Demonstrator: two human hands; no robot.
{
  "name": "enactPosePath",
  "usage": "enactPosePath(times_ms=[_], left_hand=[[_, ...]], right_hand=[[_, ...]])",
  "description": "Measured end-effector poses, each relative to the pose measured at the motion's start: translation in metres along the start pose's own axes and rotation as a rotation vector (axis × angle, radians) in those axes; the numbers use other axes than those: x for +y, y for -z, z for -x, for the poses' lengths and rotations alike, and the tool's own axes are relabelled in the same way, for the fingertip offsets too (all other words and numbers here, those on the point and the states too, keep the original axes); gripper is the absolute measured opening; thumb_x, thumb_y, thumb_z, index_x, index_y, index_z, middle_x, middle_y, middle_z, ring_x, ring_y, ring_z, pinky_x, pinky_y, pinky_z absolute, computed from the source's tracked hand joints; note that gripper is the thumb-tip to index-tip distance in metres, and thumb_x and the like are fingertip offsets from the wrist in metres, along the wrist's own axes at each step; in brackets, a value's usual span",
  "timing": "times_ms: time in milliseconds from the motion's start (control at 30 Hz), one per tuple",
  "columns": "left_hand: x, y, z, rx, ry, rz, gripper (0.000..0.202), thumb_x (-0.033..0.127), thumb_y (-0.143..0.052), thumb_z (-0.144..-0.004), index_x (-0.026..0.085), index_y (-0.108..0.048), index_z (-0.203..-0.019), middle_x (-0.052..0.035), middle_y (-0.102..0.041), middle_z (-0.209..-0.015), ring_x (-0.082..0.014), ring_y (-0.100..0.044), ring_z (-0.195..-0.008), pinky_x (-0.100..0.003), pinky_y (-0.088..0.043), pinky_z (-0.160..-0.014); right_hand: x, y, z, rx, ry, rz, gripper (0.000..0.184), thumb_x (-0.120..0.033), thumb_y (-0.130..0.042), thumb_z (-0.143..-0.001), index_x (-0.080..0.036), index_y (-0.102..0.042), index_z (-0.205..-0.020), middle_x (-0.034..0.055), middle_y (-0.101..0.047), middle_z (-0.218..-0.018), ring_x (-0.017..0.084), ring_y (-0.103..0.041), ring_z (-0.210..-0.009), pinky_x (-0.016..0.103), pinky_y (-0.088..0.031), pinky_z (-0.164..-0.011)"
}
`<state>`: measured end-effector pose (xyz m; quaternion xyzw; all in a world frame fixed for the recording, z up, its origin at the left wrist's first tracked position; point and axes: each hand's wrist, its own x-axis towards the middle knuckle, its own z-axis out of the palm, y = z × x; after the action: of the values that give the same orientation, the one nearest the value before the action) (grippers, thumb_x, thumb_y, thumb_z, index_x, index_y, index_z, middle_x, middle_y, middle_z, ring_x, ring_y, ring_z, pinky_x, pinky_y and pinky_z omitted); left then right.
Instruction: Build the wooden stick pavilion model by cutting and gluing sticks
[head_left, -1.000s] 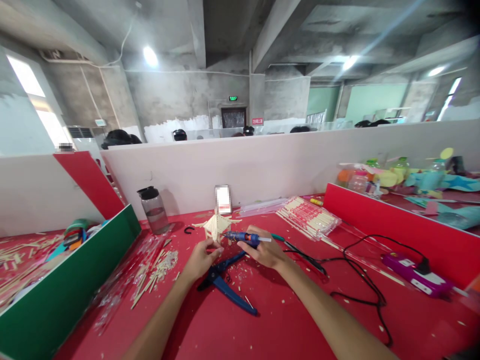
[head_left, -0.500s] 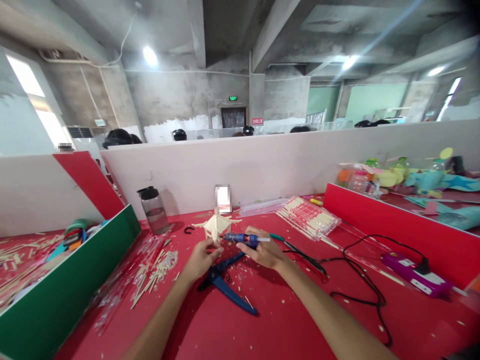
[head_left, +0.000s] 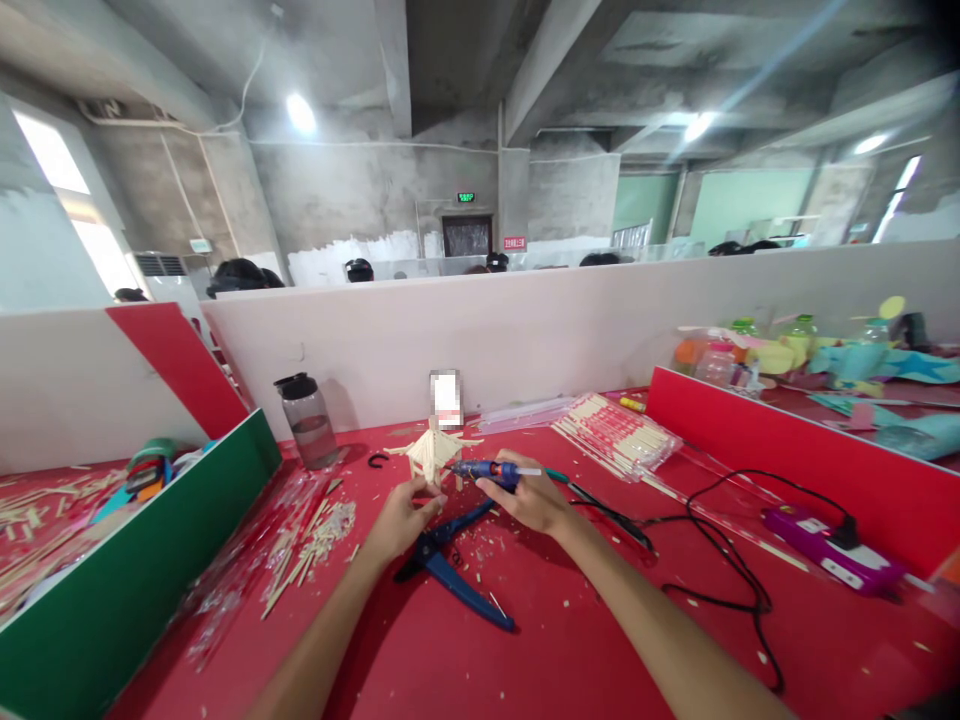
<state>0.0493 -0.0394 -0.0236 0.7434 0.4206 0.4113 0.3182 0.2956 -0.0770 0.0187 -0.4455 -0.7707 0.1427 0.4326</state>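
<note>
Handle of the glue gun out of sight inside the right grip, pixelated phone screen illegible

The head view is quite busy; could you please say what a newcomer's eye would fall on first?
Likely the blue glue gun in the right hand, its tip by the pale stick model that the left hand holds. A blue-handled tool lies nearer on the red table, and a purple power strip at the right.

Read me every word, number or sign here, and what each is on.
Red wall sign: seemingly "卫生间请上三楼", blurred.
Green lit sign: too small to read.
Upright screen: pixelated, unreadable.
Stick packet: red marks, unreadable.
Glue gun: no lettering legible.
Purple power strip: nothing legible.
</note>
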Motion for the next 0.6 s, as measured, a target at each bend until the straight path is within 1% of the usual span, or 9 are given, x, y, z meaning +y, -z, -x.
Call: enactPosePath(times_ms=[133,200,267,367,400,500,533,600], left_hand=[[-0.001,0.000,0.001,-0.013,0.018,-0.011,0.028,0.042,-0.063,-0.081,0.015,-0.064,-0.076,-0.0028,-0.066,-0.076,-0.0166,-0.061,-0.067,-0.027,-0.048,-0.066],[-0.001,0.000,0.001,-0.002,0.037,-0.020,0.029,0.044,-0.064,-0.080,0.015,-0.065,-0.079,-0.0029,-0.067,-0.075,-0.0169,-0.061,-0.065,-0.028,-0.048,-0.065],[-0.001,0.000,0.001,0.012,0.039,-0.032,0.028,0.043,-0.065,-0.079,0.015,-0.065,-0.081,-0.0032,-0.068,-0.076,-0.0180,-0.062,-0.067,-0.028,-0.049,-0.066],[0.000,0.001,0.001,0.001,0.012,-0.028,0.027,0.042,-0.065,-0.080,0.015,-0.065,-0.080,-0.0037,-0.068,-0.078,-0.0189,-0.063,-0.072,-0.028,-0.049,-0.069],[0.001,0.001,0.001,-0.006,0.004,-0.024,0.027,0.042,-0.064,-0.081,0.015,-0.065,-0.078,-0.0036,-0.068,-0.078,-0.0188,-0.063,-0.073,-0.028,-0.048,-0.069],[0.003,0.001,0.000,-0.008,-0.001,-0.024,0.027,0.042,-0.065,-0.080,0.016,-0.064,-0.076,-0.0036,-0.068,-0.079,-0.0185,-0.063,-0.074,-0.028,-0.048,-0.072],[0.004,0.001,0.000,-0.007,0.002,-0.028,0.027,0.042,-0.065,-0.080,0.016,-0.064,-0.076,-0.0038,-0.068,-0.080,-0.0186,-0.063,-0.075,-0.028,-0.048,-0.073],[0.006,0.002,0.000,-0.012,0.008,-0.045,0.027,0.043,-0.065,-0.080,0.016,-0.065,-0.075,-0.0042,-0.069,-0.080,-0.0188,-0.063,-0.076,-0.028,-0.048,-0.074]], right_hand=[[-0.002,0.005,0.000,-0.079,0.010,-0.093,0.035,-0.053,-0.057,-0.089,-0.022,-0.051,-0.073,-0.0028,-0.051,-0.067,0.015,-0.051,-0.063,0.027,-0.040,-0.062],[-0.002,0.006,0.001,-0.124,-0.018,-0.189,0.035,-0.053,-0.058,-0.087,-0.022,-0.053,-0.073,-0.0028,-0.051,-0.065,0.015,-0.050,-0.061,0.027,-0.041,-0.061],[0.002,0.006,0.003,-0.186,-0.089,-0.329,0.039,-0.056,-0.057,-0.087,-0.020,-0.057,-0.073,-0.0022,-0.051,-0.062,0.014,-0.049,-0.056,0.027,-0.041,-0.057],[0.011,0.008,0.004,-0.286,-0.184,-0.596,0.048,-0.064,-0.054,-0.086,-0.018,-0.063,-0.076,-0.0015,-0.052,-0.060,0.012,-0.048,-0.049,0.026,-0.040,-0.050],[0.015,0.010,0.003,-0.299,-0.186,-0.686,0.050,-0.065,-0.054,-0.086,-0.017,-0.064,-0.078,-0.0012,-0.053,-0.061,0.011,-0.048,-0.048,0.025,-0.040,-0.049],[0.026,0.016,0.000,-0.280,-0.176,-0.931,0.054,-0.068,-0.052,-0.087,-0.016,-0.064,-0.081,0.0003,-0.055,-0.063,0.010,-0.047,-0.047,0.023,-0.040,-0.046],[0.029,0.019,-0.001,-0.279,-0.176,-0.996,0.056,-0.070,-0.051,-0.086,-0.016,-0.063,-0.082,0.0012,-0.056,-0.064,0.010,-0.048,-0.048,0.023,-0.041,-0.045],[0.036,0.025,-0.003,-0.319,-0.176,-1.090,0.060,-0.074,-0.052,-0.082,-0.015,-0.063,-0.087,0.0032,-0.059,-0.068,0.012,-0.050,-0.051,0.024,-0.044,-0.047]])
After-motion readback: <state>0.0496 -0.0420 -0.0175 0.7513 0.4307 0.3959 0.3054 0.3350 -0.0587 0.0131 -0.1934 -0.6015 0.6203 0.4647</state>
